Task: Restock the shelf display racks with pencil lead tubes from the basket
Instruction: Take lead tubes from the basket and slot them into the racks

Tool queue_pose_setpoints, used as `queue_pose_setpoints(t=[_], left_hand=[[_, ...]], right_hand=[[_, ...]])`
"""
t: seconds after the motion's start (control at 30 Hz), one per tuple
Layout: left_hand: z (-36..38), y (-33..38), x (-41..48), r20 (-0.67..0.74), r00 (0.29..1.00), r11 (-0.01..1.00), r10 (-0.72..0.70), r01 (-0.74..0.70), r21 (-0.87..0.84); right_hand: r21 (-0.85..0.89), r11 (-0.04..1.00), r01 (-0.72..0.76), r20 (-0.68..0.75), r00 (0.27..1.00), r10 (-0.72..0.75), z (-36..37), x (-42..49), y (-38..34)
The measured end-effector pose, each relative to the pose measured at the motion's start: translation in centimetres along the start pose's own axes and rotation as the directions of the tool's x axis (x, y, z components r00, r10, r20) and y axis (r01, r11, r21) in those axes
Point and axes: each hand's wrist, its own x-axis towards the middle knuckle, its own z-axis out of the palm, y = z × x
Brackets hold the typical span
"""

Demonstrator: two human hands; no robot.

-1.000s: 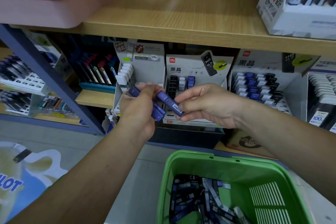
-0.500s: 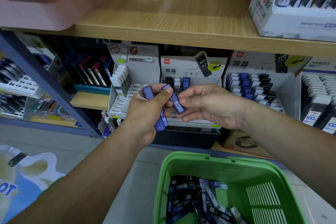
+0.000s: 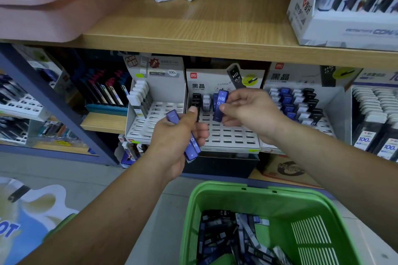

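Blue lead tube held upright at the middle rack, ready to slot.

My right hand (image 3: 249, 112), the nearer one, pinches a blue tube (image 3: 220, 105) in its fingers, long axis near vertical, just above the rack (image 3: 232, 135) and its empty slots. My left hand (image 3: 178, 135) grips spare tubes (image 3: 191, 146) lower left. The green basket (image 3: 301, 200) waits below, under the wooden shelf (image 3: 215, 34).

The lead tube (image 3: 220, 105) you hold up is violet-blue with white lettering, and so are the spare tubes (image 3: 191, 146). Your basket (image 3: 258, 200) is bright green with slatted walls. The rack (image 3: 228, 135) is white with rows of dark slots — the shelf (image 3: 193, 28) is pale wood-grain.
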Motion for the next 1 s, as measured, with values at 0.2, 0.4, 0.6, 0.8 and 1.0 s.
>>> queue_pose_setpoints(t=[0.2, 0.4, 0.6, 0.8, 1.0], left_hand=[[-0.1, 0.6, -0.1, 0.034, 0.984, 0.963, -0.175, 0.178, -0.201], [-0.4, 1.1, -0.3, 0.089, 0.972, 0.946, -0.218, 0.233, -0.227], [-0.7, 0.8, -0.5, 0.149, 0.961, 0.973, -0.231, 0.23, 0.025], [-0.4, 0.4, -1.0, 0.242, 0.937, 0.966, -0.252, 0.228, 0.124], [-0.2, 0.4, -1.6, 0.287, 0.941, 0.965, -0.179, 0.111, 0.237]], right_hand=[[-0.24, 0.964, 0.115, -0.071, 0.988, -0.136, 0.9, 2.7, 2.6], [-0.242, 0.96, 0.143, -0.085, 0.982, -0.168, 1.0, 4.0, 4.1], [-0.299, 0.94, 0.165, -0.073, 0.978, -0.195, 1.2, 4.4, 4.3], [-0.511, 0.848, 0.139, -0.038, 0.982, -0.184, 1.1, 4.7, 4.1], [-0.448, 0.871, 0.2, -0.134, 0.949, -0.287, 1.0, 2.9, 2.0]])
